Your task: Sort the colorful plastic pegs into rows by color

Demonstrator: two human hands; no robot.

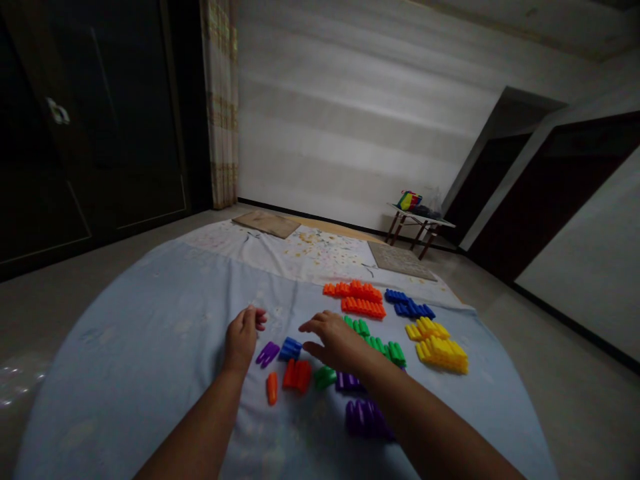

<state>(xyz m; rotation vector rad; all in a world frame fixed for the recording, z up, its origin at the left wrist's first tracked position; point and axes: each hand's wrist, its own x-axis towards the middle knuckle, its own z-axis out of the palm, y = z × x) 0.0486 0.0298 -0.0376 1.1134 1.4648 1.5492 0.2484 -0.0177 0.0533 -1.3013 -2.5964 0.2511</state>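
Note:
My left hand [243, 337] hovers over the blue cloth with its fingers curled; whether it holds anything is hidden. Just right of it lie purple pieces [268, 354] and blue pieces [291, 349]. My right hand [334, 339] is above the cloth, fingers apart and holding nothing, to the right of the blue pieces. Below are red-orange pieces [297, 376], a single orange piece [272, 388] and a green piece [325, 377]. Green rows [385, 349] and purple rows [367, 419] are partly hidden by my right arm.
Orange rows [363, 307], blue rows [414, 309] and yellow rows [442, 353] lie farther right on the table [150, 320]. Two flat mats, a brown one [267, 224] and a grey one [401, 261], lie near its far edge. Beyond stands a small table [423, 219] with bags.

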